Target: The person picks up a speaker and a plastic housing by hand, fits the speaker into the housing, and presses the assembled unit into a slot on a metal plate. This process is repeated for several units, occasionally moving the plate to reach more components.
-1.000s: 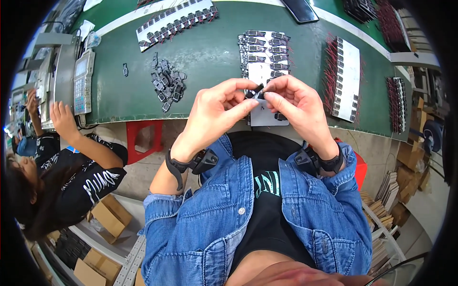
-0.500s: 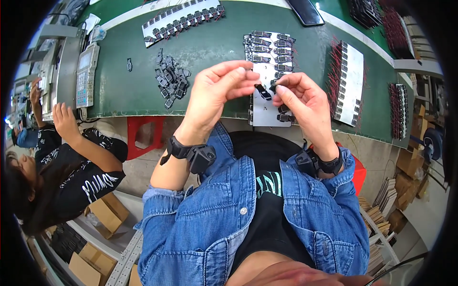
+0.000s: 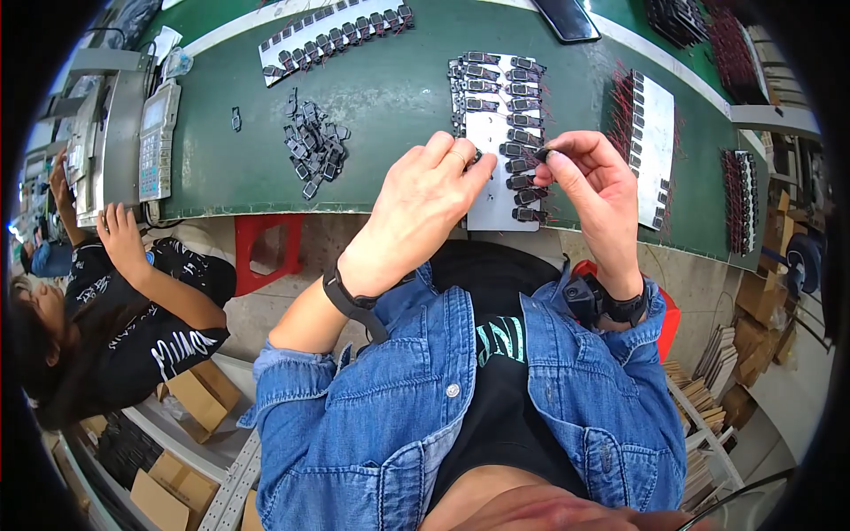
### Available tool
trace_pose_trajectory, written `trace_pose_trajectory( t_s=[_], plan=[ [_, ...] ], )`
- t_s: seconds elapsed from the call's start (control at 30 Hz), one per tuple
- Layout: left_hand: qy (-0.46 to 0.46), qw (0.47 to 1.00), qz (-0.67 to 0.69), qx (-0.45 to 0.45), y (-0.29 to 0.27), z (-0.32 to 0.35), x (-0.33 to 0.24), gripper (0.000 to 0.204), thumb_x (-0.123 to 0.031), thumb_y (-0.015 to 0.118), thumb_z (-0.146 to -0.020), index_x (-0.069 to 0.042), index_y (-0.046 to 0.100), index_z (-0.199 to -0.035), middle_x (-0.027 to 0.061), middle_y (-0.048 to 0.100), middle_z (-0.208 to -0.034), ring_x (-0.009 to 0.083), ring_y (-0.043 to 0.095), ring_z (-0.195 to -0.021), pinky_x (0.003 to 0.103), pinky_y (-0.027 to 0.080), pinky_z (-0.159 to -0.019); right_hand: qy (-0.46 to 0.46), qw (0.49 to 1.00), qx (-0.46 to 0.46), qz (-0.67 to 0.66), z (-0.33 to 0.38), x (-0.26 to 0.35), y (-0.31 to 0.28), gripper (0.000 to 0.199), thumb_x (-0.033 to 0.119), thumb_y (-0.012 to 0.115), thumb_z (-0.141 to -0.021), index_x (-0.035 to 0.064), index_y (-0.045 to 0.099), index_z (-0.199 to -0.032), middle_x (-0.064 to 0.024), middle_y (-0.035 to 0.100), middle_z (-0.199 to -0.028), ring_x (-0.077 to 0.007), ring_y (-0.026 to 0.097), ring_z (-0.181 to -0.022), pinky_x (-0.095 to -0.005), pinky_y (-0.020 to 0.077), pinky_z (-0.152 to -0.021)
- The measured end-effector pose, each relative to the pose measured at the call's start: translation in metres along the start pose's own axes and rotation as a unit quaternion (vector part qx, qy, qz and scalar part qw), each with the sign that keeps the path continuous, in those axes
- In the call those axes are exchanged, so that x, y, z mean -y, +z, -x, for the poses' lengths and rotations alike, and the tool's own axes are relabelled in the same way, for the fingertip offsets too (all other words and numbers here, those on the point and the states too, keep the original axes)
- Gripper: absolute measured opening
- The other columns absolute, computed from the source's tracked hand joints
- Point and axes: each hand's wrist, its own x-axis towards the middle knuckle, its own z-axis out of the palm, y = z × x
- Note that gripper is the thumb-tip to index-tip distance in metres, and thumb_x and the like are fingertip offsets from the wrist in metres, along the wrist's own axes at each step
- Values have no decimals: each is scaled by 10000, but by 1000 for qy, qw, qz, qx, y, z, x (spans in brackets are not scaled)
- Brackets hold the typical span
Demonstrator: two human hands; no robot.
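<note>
- Board [image 3: 491, 211], upper centre: carries black modules [image 3: 529, 214].
- Left hand [image 3: 421, 208], centre: curled, cannot tell if gripping.
- Right hand [image 3: 598, 181], right of centre: pinches small dark piece [image 3: 542, 154].

The person's left hand [image 3: 425, 203] reaches over the left edge of a white board [image 3: 491, 202], fingertips at a small black part [image 3: 478, 156], the grip itself hidden. Above the board's right edge, the right hand [image 3: 595, 181] pinches a dark piece [image 3: 542, 154] between thumb and finger. Black modules [image 3: 525, 104] line the board, which reaches the near edge of a green bench [image 3: 390, 102]. Toward the bench's left end lies a loose pile [image 3: 312, 146]; by its far edge, a phone [image 3: 567, 19].
</note>
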Motion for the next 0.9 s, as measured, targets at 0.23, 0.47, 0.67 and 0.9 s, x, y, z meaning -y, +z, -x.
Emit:
trace_pose_trajectory(
  t_s=[0.23,0.47,0.67,0.9],
  plan=[
    [17,998,33,54,-19,-10,4,308,-65,662,-745,-79,681,-1052,38,596,-841,190,588,-791,300,521,-630,5,1000,0,-8,4,1,-3,137,49,608,-969,-13,600,-1091,-65,649,-1002,-118,646,-871,-263,535,-807],
    [-142,924,355,-6,-21,0,-3,152,-29,651,-840,-21,659,-991,63,669,-906,186,659,-793,260,534,-698,39,997,59,-1,0,2,-3,141,68,618,-966,-1,603,-1089,-63,647,-1036,-116,641,-874,-262,531,-810],
    [-156,857,488,59,-14,3,9,156,-8,638,-858,-1,656,-1013,60,687,-900,142,676,-812,267,537,-760,144,972,168,-80,-10,3,3,148,84,626,-965,1,603,-1085,-53,649,-1030,-116,643,-864,-256,532,-809],
    [-313,742,592,-15,-6,7,-13,162,-23,638,-896,8,662,-1053,53,707,-944,106,671,-882,272,544,-805,119,984,117,-58,-2,-10,11,158,78,638,-960,-8,596,-1087,-51,646,-1019,-112,642,-864,-249,533,-804]
  ],
)
